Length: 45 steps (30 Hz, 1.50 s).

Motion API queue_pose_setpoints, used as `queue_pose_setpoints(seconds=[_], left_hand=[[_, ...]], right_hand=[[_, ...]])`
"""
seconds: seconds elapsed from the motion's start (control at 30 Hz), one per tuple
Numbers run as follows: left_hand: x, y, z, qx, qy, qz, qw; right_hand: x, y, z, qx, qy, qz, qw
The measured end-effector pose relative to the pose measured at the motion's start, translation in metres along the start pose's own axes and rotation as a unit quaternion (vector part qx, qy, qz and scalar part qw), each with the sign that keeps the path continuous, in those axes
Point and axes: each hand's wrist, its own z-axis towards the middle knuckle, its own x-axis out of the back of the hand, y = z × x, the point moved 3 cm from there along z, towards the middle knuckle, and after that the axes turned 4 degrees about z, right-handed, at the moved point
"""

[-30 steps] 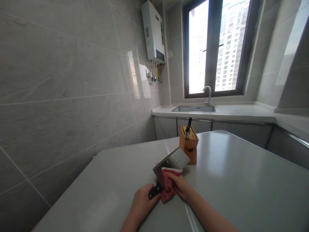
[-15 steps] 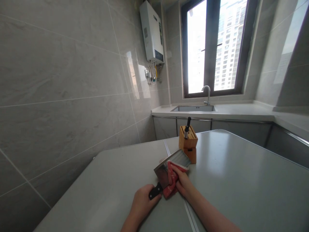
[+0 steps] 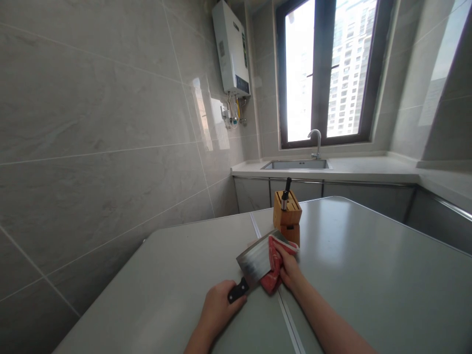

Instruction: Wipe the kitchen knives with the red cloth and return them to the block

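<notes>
My left hand (image 3: 218, 306) is closed around the black handle of a cleaver (image 3: 254, 260). The broad steel blade slants up and away to the right above the table. In my right hand (image 3: 289, 269) is a red cloth (image 3: 273, 268) with a pale edge, pressed over the blade's far end, so that part of the blade is hidden. Just behind the blade stands a wooden knife block (image 3: 287, 212); black-handled tools (image 3: 285, 194) stick up from its slots.
The pale table (image 3: 177, 275) has a light seam strip (image 3: 289, 317) running away from me. Beyond it are a white counter (image 3: 368, 166) with a sink (image 3: 295, 165) and a faucet (image 3: 316, 143). A tiled wall (image 3: 110, 113) rises on the left.
My right hand has slid the red cloth along the blade, away from the handle and to the right, baring more steel. My left hand stays almost still on the handle.
</notes>
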Motion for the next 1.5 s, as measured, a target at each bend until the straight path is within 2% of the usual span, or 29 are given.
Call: queue_pose_setpoints(seconds=[0.3,0.67,0.87,1.5], left_hand=[[0.001,0.001,0.0,-0.004,-0.009,0.013,1.0],[-0.002,-0.002,0.001,-0.005,-0.008,0.01,1.0],[-0.001,-0.002,0.001,0.0,-0.004,0.011,1.0],[0.001,-0.002,0.001,0.0,-0.012,0.017,1.0]], right_hand=[[0.009,-0.008,0.013,-0.005,0.035,0.024,0.999],[0.01,-0.007,0.014,-0.001,0.043,0.028,0.999],[0.013,-0.008,0.017,0.021,0.057,0.031,0.998],[0.007,-0.017,0.014,0.026,0.051,0.043,0.997]])
